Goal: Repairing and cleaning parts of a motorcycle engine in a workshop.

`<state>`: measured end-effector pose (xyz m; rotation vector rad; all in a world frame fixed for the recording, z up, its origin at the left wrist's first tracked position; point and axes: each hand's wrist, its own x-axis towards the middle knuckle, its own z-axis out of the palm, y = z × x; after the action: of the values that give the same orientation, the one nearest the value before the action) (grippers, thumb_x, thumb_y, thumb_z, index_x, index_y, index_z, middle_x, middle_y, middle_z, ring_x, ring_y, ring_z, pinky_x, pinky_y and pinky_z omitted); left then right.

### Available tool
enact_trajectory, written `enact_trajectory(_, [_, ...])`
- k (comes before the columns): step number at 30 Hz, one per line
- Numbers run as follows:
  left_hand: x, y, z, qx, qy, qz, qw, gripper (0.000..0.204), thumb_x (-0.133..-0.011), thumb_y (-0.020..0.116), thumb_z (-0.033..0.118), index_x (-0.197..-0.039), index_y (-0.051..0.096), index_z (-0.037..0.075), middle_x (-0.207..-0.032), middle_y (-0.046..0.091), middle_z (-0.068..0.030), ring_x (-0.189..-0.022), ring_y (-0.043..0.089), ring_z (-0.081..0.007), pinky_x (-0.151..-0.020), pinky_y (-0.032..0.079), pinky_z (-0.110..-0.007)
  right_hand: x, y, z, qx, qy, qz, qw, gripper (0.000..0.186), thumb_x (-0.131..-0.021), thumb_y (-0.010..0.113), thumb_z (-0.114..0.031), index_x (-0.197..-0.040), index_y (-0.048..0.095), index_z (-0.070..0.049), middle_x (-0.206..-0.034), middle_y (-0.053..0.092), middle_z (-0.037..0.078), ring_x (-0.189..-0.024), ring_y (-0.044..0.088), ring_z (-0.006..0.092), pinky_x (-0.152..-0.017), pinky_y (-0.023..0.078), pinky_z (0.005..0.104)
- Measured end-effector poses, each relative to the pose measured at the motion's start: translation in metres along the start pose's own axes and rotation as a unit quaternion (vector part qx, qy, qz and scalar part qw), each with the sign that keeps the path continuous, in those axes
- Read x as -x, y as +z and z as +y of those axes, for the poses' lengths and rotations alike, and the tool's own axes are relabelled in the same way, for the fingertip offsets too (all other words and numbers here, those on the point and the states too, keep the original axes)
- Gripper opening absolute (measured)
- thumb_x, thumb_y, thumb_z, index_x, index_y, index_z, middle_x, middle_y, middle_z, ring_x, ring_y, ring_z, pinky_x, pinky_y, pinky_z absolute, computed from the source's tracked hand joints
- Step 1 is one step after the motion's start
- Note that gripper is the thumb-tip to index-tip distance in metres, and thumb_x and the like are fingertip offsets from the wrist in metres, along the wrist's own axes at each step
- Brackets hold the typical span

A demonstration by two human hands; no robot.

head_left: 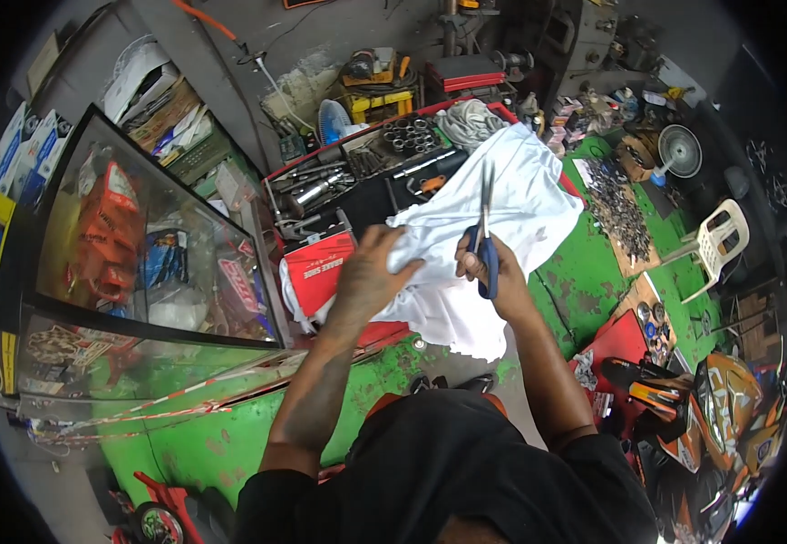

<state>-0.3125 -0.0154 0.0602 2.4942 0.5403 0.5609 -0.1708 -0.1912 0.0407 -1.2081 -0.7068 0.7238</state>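
Observation:
A large white cloth (529,204) lies spread over a red tool cart (384,337) and drapes down its near side. My right hand (502,272) is closed around the dark blue handles of a pair of scissors (488,195). Their blades point away from me above the cloth and look nearly closed together. To the left, my left hand (374,272) rests at the cloth's left edge with thumb and fingers apart. A red printed box (314,268) lies just beside that hand, partly behind the wrist.
Sockets (409,136) and other hand tools fill the cart's far part. A glass display case (162,245) stands close on the left. On the right are a white plastic chair (718,245), a fan (680,150), small metal parts (618,208) on cardboard, and a motorcycle (720,408).

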Motion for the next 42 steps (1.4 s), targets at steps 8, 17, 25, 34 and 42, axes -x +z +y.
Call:
enact_trajectory(8, [-0.077, -0.01, -0.014, 0.104, -0.126, 0.026, 0.986, 0.03, -0.088, 0.072, 0.02, -0.11, 0.066, 0.0, -0.096, 0.071, -0.0159, -0.082, 0.066, -0.022, -0.079, 0.052, -0.037, 0.034, -0.076, 0.054, 0.163, -0.008, 0.291, 0.943, 0.045, -0.081, 0.083, -0.019, -0.115, 0.057, -0.004, -0.11, 0.063, 0.006, -0.092, 0.058, 0.0143, -0.074, 0.051, 0.0298])
enact_trajectory(17, [-0.101, -0.103, -0.007, 0.271, -0.12, 0.236, 0.926, 0.018, -0.097, 0.061, 0.019, -0.102, 0.064, 0.002, -0.089, 0.065, -0.0019, -0.083, 0.06, -0.0141, -0.077, 0.047, -0.029, 0.006, -0.108, 0.102, 0.418, -0.186, 0.344, 0.82, 0.066, -0.058, 0.087, -0.007, -0.117, 0.058, -0.003, -0.114, 0.061, 0.013, -0.102, 0.057, 0.0328, -0.088, 0.048, 0.0403])
enact_trajectory(25, [-0.098, -0.069, 0.056, 0.218, -0.029, 0.126, 0.967, 0.024, -0.097, 0.064, 0.02, -0.11, 0.064, 0.001, -0.104, 0.067, -0.0049, -0.095, 0.06, -0.0132, -0.088, 0.046, -0.029, -0.003, -0.169, 0.042, 0.539, -0.245, 0.126, 0.796, 0.035, -0.065, 0.075, -0.001, -0.098, 0.066, -0.007, -0.092, 0.067, 0.009, -0.092, 0.062, 0.0307, -0.085, 0.049, 0.0415])
enact_trajectory(34, [-0.135, 0.027, 0.151, 0.15, 0.219, -0.099, 0.959, 0.016, -0.082, 0.069, 0.005, -0.098, 0.068, -0.001, -0.155, 0.04, -0.0124, -0.144, 0.036, -0.0268, -0.112, 0.034, -0.04, -0.028, -0.209, -0.129, -0.086, -0.168, 0.234, 0.954, 0.021, -0.086, 0.074, -0.012, -0.098, 0.058, -0.006, -0.087, 0.062, 0.002, -0.077, 0.059, 0.0099, -0.071, 0.049, 0.0254])
enact_trajectory(42, [-0.271, 0.093, 0.277, 0.216, 0.199, -0.028, 0.955, 0.032, -0.083, 0.07, 0.011, -0.11, 0.068, -0.005, -0.094, 0.072, -0.0091, -0.081, 0.064, -0.0122, -0.072, 0.052, -0.03, -0.067, -0.236, -0.234, -0.039, -0.302, 0.151, 0.941, 0.02, -0.085, 0.076, -0.009, -0.094, 0.058, -0.004, -0.094, 0.068, 0.007, -0.078, 0.065, 0.0123, -0.071, 0.054, 0.0249])
